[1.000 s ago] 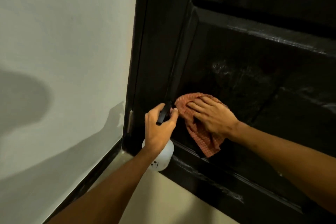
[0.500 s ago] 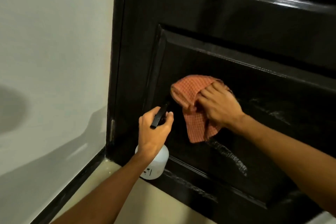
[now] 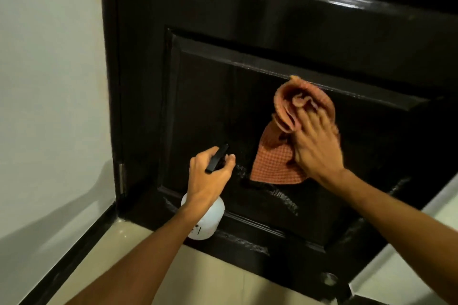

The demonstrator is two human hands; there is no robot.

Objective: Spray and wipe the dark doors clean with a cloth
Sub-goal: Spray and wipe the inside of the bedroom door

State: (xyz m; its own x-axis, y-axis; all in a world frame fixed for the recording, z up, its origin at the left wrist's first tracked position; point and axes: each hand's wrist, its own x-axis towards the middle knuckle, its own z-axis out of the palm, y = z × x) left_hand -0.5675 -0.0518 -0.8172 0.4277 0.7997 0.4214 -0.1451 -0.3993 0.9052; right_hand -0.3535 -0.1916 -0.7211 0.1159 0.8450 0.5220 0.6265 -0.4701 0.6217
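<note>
2 hands work at the lower panel of the dark door [image 3: 272, 32]. The right hand [image 3: 317, 146] lies flat on the orange cloth [image 3: 275, 166], fingers spread and fairly straight, pressing it against the panel. The cloth bunches past the fingertips toward 11 o'clock and hangs off the palm toward 7 o'clock. The left hand [image 3: 208, 178], at 8 o'clock from the right and apart from it, curls round the black trigger head of a white spray bottle [image 3: 205, 218], whose body hangs under the wrist at 6 o'clock. The cloth's lower corner sits near the left knuckles, at their 3 o'clock. Wet streaks [image 3: 285, 198] shine at 6 o'clock below the cloth.
</note>
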